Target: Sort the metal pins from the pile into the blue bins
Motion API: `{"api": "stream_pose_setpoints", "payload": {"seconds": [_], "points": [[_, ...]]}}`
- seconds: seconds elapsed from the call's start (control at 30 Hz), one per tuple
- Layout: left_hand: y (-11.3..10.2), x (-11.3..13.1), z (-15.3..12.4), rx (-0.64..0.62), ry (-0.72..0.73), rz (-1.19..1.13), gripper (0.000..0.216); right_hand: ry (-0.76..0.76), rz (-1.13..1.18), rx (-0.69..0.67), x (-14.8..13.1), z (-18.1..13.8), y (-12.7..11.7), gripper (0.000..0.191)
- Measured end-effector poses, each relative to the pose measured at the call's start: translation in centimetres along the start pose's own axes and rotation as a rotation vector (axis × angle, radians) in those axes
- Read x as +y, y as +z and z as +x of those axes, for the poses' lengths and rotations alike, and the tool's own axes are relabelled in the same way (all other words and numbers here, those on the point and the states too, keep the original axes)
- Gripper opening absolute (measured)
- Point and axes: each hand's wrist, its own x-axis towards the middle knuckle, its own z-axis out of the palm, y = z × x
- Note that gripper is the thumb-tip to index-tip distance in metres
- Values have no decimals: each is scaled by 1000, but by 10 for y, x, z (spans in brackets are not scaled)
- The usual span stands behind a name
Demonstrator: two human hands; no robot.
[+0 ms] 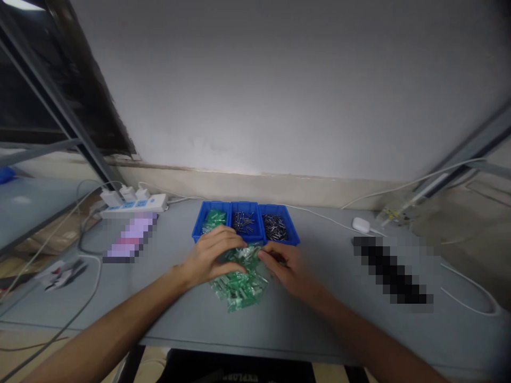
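At your near edge, dark clothing with pale lettering shows just below the counter. In front of you on that counter lies a loose pile of green packets, clear in places, with small contents too fine to make out. Your left hand curves over the pile's left side, thumb and fingers spread wide with packets showing in the gap. Your right hand is at the pile's right edge, thumb and forefinger drawn narrow; you cannot tell from here whether something is pinched between them.

Off to your left lies a crumpled white item; to your right, a blurred black object.

Just beyond your hands stand three blue bins side by side: the left bin holds more green packets, the middle bin a scatter of dark metal pieces, and the right bin a fuller heap of similar pieces. Left of them lies a blurred purple object, with a white power strip carrying plugs behind it. A small white case sits far right. The pale wall rises behind.
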Motion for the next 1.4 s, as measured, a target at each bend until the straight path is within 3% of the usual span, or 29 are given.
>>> {"api": "stream_pose_setpoints", "payload": {"seconds": [0.07,0.2,0.3,0.4,0.5,0.6,0.73,0.83,0.97,1.17,1.27,1.4], "points": [[0,0,1,-19,33,41,53,62,82,-25,0,0,-2,43],[1,1,-1,29,54,103,26,138,217,-123,3,-1,-2,43],[-3,1,0,95,47,108,20,132,221,-163,4,-2,-1,49],[-15,-6,3,202,-96,148,14,22,49,-123,6,-3,0,51],[-34,-22,4,262,-341,295,22,-225,-321,-107,10,-5,-1,45],[-50,-41,0,151,-487,396,28,-406,-529,-196,15,-7,1,39],[-56,-59,-6,-147,-578,408,35,-477,-614,-304,17,-10,2,27],[-54,-61,-8,-283,-552,445,45,-475,-691,-360,16,-11,2,47],[-50,-57,-7,-271,-467,489,45,-426,-762,-423,14,-11,1,64],[-40,-56,-8,-393,-430,392,41,-403,-765,-441,11,-10,1,44],[-38,-55,-8,-397,-442,398,42,-405,-764,-441,10,-10,2,34],[-36,-51,-6,-412,-469,436,44,-422,-741,-435,13,-11,3,46]]}}
